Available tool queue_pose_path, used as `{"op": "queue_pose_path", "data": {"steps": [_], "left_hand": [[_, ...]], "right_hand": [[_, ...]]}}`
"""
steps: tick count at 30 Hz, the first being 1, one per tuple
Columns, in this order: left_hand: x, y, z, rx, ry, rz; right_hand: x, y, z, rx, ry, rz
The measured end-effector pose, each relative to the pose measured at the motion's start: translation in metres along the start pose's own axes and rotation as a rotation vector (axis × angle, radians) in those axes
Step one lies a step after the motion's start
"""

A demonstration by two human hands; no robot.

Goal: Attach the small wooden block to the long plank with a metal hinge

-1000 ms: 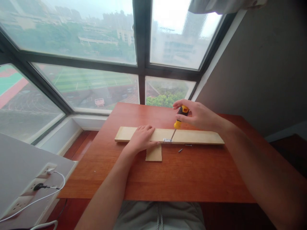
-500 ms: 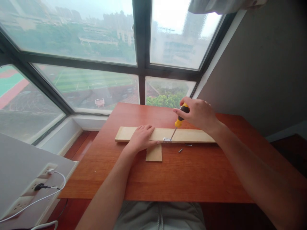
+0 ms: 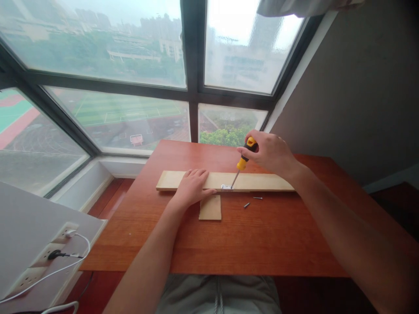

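A long pale wooden board [image 3: 252,181] lies across the table. My left hand [image 3: 192,188] rests flat on its left part, fingers stretched over the top and thumb along the front edge. A small silver metal plate, perhaps a hinge [image 3: 226,187], sits at the board's front edge. My right hand [image 3: 271,151] is wrapped round the handle of a yellow-and-black screwdriver [image 3: 241,164]. The screwdriver leans to the right, its tip at the plate's right end; whether a screw is under it is too small to tell.
In front of the board lie a short wooden piece [image 3: 210,210] and two loose screws [image 3: 246,205]. The reddish-brown table [image 3: 144,244] stands against large windows [image 3: 131,113]. Wall sockets [image 3: 44,255] with plugged-in cables are at the left.
The board and metal plate have shifted slightly away from me, with my left hand on the board. The screwdriver has moved slightly left and its handle has turned in my right hand.
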State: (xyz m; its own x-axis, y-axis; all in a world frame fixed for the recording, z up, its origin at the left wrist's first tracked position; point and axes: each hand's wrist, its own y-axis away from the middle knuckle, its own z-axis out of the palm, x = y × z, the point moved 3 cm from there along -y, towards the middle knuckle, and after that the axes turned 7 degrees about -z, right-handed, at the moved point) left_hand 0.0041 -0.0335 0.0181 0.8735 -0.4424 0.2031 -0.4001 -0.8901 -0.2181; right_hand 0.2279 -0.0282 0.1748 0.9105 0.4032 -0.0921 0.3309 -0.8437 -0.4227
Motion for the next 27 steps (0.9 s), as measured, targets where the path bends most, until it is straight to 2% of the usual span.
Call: {"op": "queue_pose_path", "data": {"steps": [3,7,10,13,20,24,27], "left_hand": [[0.001,0.000,-0.001,0.003,-0.006,0.007],[0.000,0.000,-0.001,0.006,-0.006,0.013],[-0.001,-0.001,-0.001,-0.008,-0.002,0.009],[-0.001,-0.001,-0.002,-0.019,0.006,0.000],[0.000,0.000,-0.003,-0.015,0.027,-0.009],[-0.001,0.000,-0.001,-0.007,0.027,0.001],[-0.002,0.000,0.000,-0.009,0.031,0.007]], "right_hand": [[-0.005,-0.001,0.002,-0.034,-0.111,-0.045],[-0.002,-0.002,0.004,-0.202,-0.588,-0.182],[0.006,-0.001,0.006,-0.249,-0.795,-0.178],[0.009,-0.001,0.006,-0.198,-0.729,-0.117],[-0.004,0.002,0.001,-0.069,-0.328,-0.061],[-0.007,0.004,0.004,-0.009,-0.219,-0.025],[-0.008,0.006,0.005,-0.012,-0.154,-0.016]]}}
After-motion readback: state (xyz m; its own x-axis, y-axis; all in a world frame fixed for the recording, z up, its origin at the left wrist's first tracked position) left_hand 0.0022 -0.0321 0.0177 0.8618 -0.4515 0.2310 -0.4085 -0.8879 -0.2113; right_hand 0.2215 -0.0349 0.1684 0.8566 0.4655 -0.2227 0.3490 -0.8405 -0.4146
